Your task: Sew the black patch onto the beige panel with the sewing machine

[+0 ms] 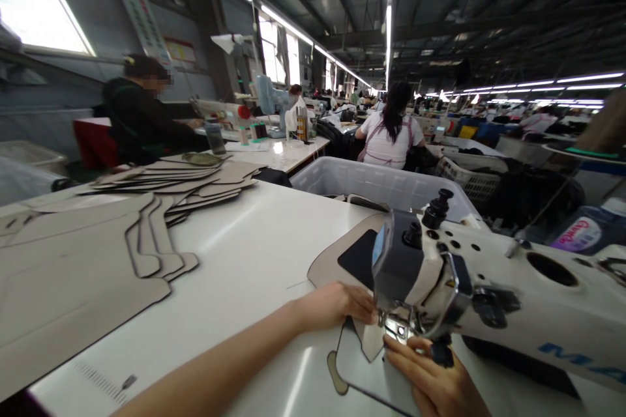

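On your far left, a stack of cardboard patterns [73, 260] lies flat on the white counter [244, 260], with more patterns [186, 186] fanned out behind it, and a person in dark clothes [141, 114] sits at the next counter beyond. Your left hand [337, 305] reaches in across the counter and rests flat on the beige fabric piece [337, 260], its fingers [364, 306] stretched out and pressing the cloth down right beside the needle area of the sewing machine [464, 287]. The fabric piece lies under the machine head, spread over a gray template [362, 365] (a dark patch shows on the cloth just behind the head). Your right hand [433, 381] sits near the bottom edge, fingers [398, 346] extended and touching the front of the cloth just below the presser foot, not wrapped around anything. Behind the machine stands a white plastic bin [372, 182], and farther back another person in a light top [391, 133] sits facing away. At the far right a bottle with a label [581, 234] lies past the machine arm.
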A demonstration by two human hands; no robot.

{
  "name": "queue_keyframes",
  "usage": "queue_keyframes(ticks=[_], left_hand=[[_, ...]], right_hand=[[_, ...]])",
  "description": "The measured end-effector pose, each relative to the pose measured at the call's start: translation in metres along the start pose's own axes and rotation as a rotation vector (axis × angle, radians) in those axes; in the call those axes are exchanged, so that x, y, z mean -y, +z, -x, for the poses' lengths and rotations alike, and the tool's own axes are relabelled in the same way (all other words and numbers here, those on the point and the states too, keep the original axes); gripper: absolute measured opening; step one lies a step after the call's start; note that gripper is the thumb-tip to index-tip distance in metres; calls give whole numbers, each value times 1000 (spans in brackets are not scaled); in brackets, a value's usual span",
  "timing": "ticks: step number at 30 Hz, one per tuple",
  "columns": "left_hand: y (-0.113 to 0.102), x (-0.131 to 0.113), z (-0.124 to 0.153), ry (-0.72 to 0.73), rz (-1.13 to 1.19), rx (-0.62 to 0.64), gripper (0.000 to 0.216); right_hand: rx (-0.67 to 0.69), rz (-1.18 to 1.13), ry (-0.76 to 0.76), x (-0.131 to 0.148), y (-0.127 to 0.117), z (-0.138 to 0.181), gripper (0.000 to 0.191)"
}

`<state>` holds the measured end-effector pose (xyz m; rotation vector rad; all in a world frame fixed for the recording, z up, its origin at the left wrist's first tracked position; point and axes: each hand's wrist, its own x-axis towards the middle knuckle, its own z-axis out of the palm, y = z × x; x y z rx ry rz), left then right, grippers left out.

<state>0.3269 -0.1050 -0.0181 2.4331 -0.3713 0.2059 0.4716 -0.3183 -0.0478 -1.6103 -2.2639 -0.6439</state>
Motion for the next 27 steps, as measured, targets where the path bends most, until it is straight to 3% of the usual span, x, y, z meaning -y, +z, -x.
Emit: queue_keyframes(ticks=[7,11,17,27], left_hand=[[-2,2,0,-1,-61,-34,31],[13,-7,8,-76,-173,-85,31],[38,-11,16,-231,-353,-140,32],[28,-6,7,-253,-437,-111,31]], right_hand=[[73,236,-135,-4,5,3,45],[115,295,-177,-6,9,8,46],[50,264,-177,-3,8,7,40],[2,212,-92,-7,24,20,45]])
